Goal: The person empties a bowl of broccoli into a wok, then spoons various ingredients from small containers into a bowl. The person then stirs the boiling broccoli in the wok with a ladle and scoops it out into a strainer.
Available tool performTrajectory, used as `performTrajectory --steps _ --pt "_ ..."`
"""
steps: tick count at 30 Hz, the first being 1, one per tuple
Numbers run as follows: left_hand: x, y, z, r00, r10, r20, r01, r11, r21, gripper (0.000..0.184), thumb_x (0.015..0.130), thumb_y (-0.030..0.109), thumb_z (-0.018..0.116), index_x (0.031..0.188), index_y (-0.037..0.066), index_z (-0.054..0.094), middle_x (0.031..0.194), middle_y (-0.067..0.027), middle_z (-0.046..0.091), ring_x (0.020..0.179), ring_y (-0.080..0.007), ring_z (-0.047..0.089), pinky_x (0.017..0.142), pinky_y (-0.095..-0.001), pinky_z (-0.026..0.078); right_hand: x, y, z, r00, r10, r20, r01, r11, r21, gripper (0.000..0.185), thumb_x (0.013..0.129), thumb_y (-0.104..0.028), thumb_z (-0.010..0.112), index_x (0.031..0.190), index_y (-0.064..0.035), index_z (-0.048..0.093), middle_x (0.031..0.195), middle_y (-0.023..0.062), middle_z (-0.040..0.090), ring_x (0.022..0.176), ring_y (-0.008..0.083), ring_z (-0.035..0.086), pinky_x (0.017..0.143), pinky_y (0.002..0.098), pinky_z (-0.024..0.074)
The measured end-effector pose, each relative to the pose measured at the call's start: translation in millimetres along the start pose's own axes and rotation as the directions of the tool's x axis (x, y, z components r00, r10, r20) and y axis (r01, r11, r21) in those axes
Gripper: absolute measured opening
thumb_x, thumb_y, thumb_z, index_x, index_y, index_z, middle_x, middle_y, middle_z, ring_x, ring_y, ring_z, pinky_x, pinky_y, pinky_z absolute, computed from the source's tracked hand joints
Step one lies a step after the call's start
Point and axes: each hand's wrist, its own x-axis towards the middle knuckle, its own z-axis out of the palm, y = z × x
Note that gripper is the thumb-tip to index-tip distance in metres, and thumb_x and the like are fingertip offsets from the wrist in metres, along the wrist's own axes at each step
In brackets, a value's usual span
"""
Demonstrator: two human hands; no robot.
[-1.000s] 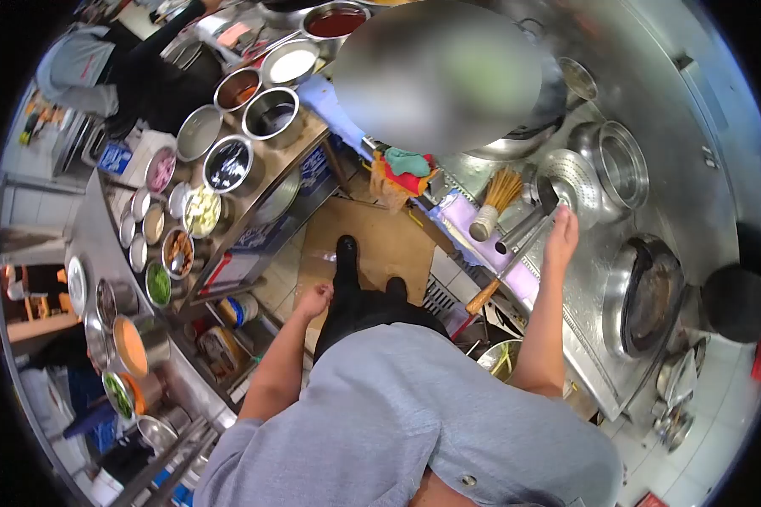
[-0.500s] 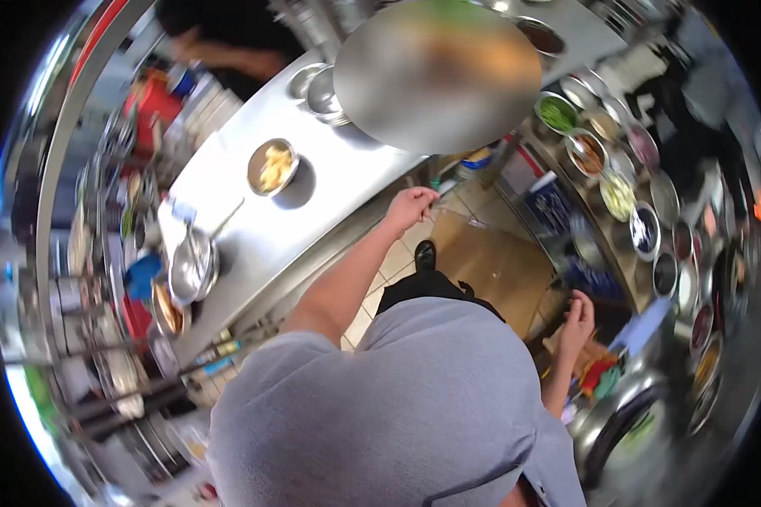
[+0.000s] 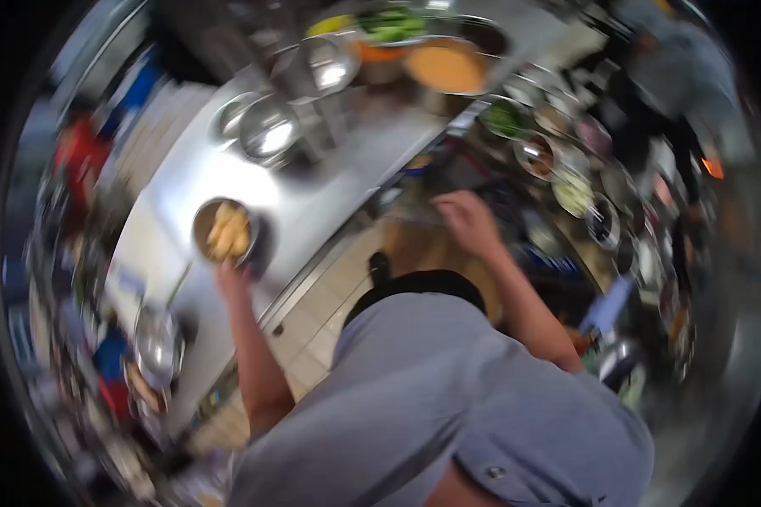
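Observation:
My left hand (image 3: 234, 279) is at the near rim of a metal bowl (image 3: 201, 228) on the steel counter. Yellowish pieces of food (image 3: 228, 233) lie in the bowl. Blur smears the fingers, so whether they grip the rim cannot be made out. Over the floor gap between the counters hangs my right hand (image 3: 468, 221), its fingers loosely apart with nothing visible in them.
Empty-looking metal bowls (image 3: 268, 128) stand farther up the steel counter (image 3: 313, 198). Beyond them are a pot of orange liquid (image 3: 445, 68) and a bowl of green vegetables (image 3: 391, 24). Several ingredient bowls line the right-hand counter. A metal pan (image 3: 157, 346) sits at lower left.
The view has turned from the stove to the steel counter. My left hand has reached out to the bowl of yellowish food, and my right hand has swung forward over the floor gap.

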Motion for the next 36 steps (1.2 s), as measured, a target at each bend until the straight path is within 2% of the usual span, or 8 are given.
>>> performTrajectory --steps 1,3,4,12,22,26,28,36 --pt "-15.5 63.7 6.2 0.866 -0.494 0.076 0.421 0.639 -0.644 0.03 0.083 0.017 0.053 0.108 0.002 0.047 0.098 -0.0141 0.055 0.079 -0.0235 0.057 0.066 -0.0376 0.049 -0.4 6.3 -1.4 1.0 -0.016 0.014 0.016 0.999 0.034 0.015 0.08 -0.014 0.054 0.087 -0.0046 0.063 0.087 0.0133 0.06 0.085 0.0299 0.056 0.076 0.0351 0.0452" --pt "-37.2 62.1 23.1 0.937 -0.333 0.106 0.348 0.863 -0.366 0.024 0.08 0.01 0.049 0.103 0.005 0.048 0.088 -0.0079 0.055 0.072 -0.0197 0.056 0.054 -0.0289 0.046 -2.4 15.6 -12.6 0.993 0.047 0.108 -0.055 0.996 0.074 0.015 0.079 -0.015 0.054 0.086 -0.0037 0.062 0.087 0.0141 0.06 0.085 0.0309 0.057 0.075 0.0356 0.0453" --pt "-49.3 97.6 36.8 0.881 -0.404 0.248 0.459 0.599 -0.656 0.025 0.081 0.01 0.049 0.105 0.006 0.048 0.087 -0.006 0.055 0.067 -0.0159 0.055 0.05 -0.0271 0.042 -2.8 28.0 -24.5 0.994 0.063 0.084 -0.068 0.996 0.059 0.015 0.079 -0.015 0.054 0.086 -0.0037 0.062 0.087 0.0141 0.06 0.085 0.0309 0.057 0.075 0.0356 0.0453" --pt "-93.8 251.7 165.4 0.733 -0.28 0.62 0.622 0.645 -0.444 0.022 0.083 0.011 0.049 0.105 0.005 0.049 0.078 -0.0028 0.056 0.058 -0.0081 0.051 0.049 -0.0212 0.045 16.4 179.9 -169.7 0.8 0.411 -0.437 -0.59 0.673 -0.446 0.017 0.078 -0.021 0.058 0.088 -0.0063 0.056 0.093 0.018 0.055 0.082 0.0356 0.055 0.072 0.0423 0.0449" --pt "-98.6 352.7 268.0 0.707 -0.32 0.63 0.609 0.728 -0.314 0.019 0.084 0.007 0.048 0.103 0.004 0.051 0.077 -0.0023 0.057 0.052 -0.0063 0.049 0.045 -0.0184 0.045 13.4 250.8 -232.3 0.852 0.522 0.039 -0.335 0.601 -0.725 0.026 0.074 -0.013 0.058 0.098 -0.0094 0.049 0.082 0.0151 0.062 0.079 0.0312 0.06 0.071 0.0437 0.0441" --pt "-105.3 367.5 292.0 0.716 -0.322 0.62 0.603 0.734 -0.314 0.016 0.084 0.008 0.048 0.1 0.005 0.052 0.076 -0.002 0.056 0.053 -0.0064 0.049 0.047 -0.0187 0.045 36.8 238.3 -250.7 0.901 0.42 0.109 -0.321 0.813 -0.486 0.018 0.079 -0.015 0.055 0.095 -0.0087 0.053 0.078 0.0155 0.062 0.076 0.0308 0.061 0.069 0.04 0.0451" --pt "-108.0 370.2 301.8 0.711 -0.305 0.633 0.603 0.727 -0.328 0.013 0.085 0.008 0.048 0.097 0.005 0.052 0.075 -0.0025 0.056 0.052 -0.0069 0.05 0.046 -0.019 0.046 56.7 223.3 -248.6 0.908 0.418 0.031 -0.415 0.888 0.199 0.015 0.083 -0.018 0.053 0.09 -0.0061 0.057 0.077 0.0157 0.061 0.073 0.0295 0.06 0.066 0.0373 0.0454" --pt "-116.3 378.8 328.4 0.697 -0.274 0.662 0.635 0.665 -0.393 0.011 0.085 0.007 0.048 0.094 0.004 0.051 0.073 -0.0038 0.057 0.052 -0.0079 0.052 0.046 -0.0195 0.047 80.2 218.8 -260.9 0.961 0.211 -0.181 -0.228 0.971 -0.078 0.02 0.085 -0.017 0.048 0.086 -0.0008 0.06 0.077 0.0178 0.061 0.073 0.0324 0.059 0.066 0.0382 0.0449"
